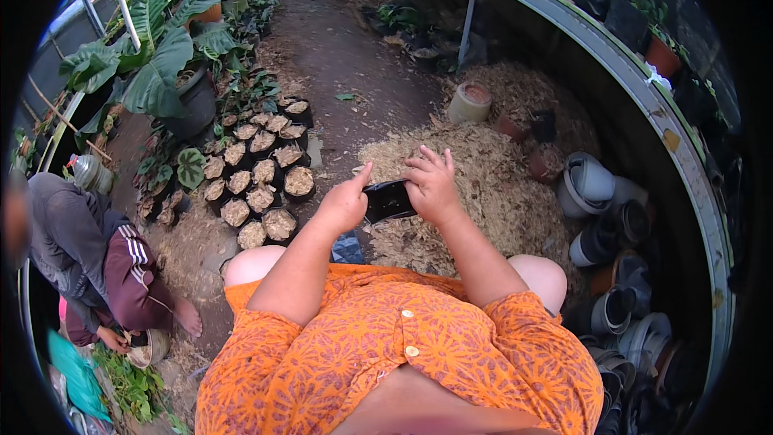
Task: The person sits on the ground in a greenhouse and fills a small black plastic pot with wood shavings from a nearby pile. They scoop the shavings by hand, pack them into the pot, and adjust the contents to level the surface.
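Observation:
Between my two hands is a black plastic grow bag (388,200), held above the ground in front of my knees. My left hand (345,200) grips its left edge, with the index finger pointing away from me. On the bag's other side my right hand (432,186) pinches the edge, its remaining fingers spread. Beyond and to the right of the bag spreads a heap of pale shredded plant matter (483,193). Folded dark plastic bags (347,249) lie below my left wrist. Left of my hands stand several black grow bags filled with the same pale matter (264,171).
At the left, a co-worker (90,254) sits with a hand at a small pot (148,347). A large potted leafy plant (196,93) stands beyond the filled bags. Stacked empty pots (586,184) line the right side beneath a metal rail (658,112). A cream pot (470,103) sits by the heap.

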`<action>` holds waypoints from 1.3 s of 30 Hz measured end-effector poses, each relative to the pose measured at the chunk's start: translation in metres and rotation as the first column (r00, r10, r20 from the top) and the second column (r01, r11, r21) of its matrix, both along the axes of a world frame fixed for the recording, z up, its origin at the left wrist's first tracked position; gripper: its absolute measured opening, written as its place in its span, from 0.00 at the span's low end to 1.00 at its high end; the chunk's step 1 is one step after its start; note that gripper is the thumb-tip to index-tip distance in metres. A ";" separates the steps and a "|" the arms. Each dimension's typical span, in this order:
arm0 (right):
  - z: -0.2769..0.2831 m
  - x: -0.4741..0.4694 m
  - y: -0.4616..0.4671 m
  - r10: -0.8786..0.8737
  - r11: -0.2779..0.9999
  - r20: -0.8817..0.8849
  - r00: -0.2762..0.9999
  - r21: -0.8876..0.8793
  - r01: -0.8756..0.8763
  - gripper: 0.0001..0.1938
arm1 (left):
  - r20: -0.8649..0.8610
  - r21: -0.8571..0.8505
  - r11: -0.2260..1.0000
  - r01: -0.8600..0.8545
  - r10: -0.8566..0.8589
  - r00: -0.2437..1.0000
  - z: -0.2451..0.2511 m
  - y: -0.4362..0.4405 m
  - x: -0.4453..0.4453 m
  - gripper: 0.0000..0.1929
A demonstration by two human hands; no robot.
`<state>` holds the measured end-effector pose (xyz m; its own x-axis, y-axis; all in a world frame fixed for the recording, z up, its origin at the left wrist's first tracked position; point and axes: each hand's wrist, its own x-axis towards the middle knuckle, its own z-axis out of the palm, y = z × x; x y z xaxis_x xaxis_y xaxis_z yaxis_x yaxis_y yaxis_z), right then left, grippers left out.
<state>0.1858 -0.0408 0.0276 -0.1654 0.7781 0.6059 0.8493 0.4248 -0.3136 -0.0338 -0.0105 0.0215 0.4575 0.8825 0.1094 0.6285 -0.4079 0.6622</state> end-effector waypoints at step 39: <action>0.009 0.003 -0.001 -0.030 0.996 -0.013 0.999 0.082 0.031 0.07 | 0.659 -0.679 0.628 0.379 0.295 0.692 -0.026 -0.007 0.025 0.10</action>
